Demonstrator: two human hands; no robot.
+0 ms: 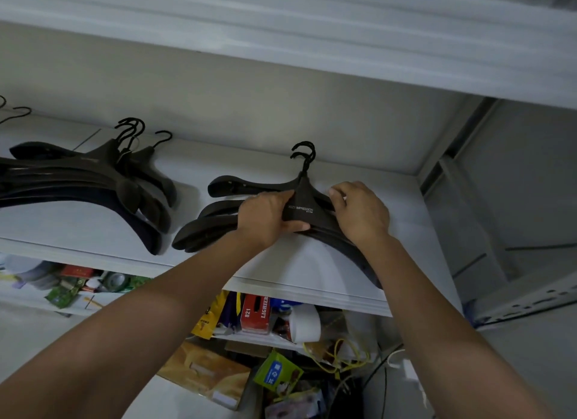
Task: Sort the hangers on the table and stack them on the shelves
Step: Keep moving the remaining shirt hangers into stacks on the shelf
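Partly, the right hand hides stacked hangers.

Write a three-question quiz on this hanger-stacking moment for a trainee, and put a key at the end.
1. Multiple choice: the left hand and the right hand both grip: A) a red box, B) the right-hand stack of hangers, C) a yellow cable.
2. True or false: the left-hand pile of hangers lies on the same shelf as the gripped stack.
3. Fill in: the hooks of the gripped stack point ___ from the person, toward the back wall.

Key: 1 B; 2 true; 3 away.
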